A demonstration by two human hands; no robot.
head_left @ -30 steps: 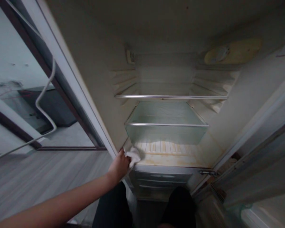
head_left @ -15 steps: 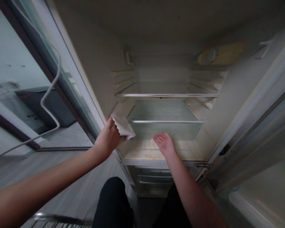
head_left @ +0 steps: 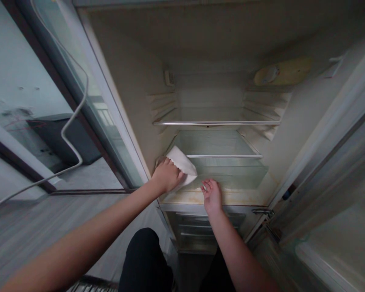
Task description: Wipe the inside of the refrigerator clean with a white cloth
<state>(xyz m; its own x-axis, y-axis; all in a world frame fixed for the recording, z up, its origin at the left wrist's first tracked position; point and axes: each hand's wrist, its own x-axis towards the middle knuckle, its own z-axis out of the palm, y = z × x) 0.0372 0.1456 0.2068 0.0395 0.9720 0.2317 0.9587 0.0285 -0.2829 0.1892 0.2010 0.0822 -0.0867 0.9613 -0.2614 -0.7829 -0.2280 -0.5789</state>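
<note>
My left hand (head_left: 168, 174) grips a white cloth (head_left: 183, 162) — this cloth is at the left front of the clear drawer (head_left: 240, 175), inside the fridge (head_left: 121, 69). My right hand (head_left: 213, 195) has half-bent fingers near the drawer's lower edge — whether they hold it, I cannot tell.

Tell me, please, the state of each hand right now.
Left hand: closed, holding white cloth.
Right hand: partly curled; whether gripping anything cannot be told.

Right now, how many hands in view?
2: left hand holds a pale cloth at the left of the clear drawer; right hand is near the drawer's lower front edge, contact unclear. No others show.
</note>
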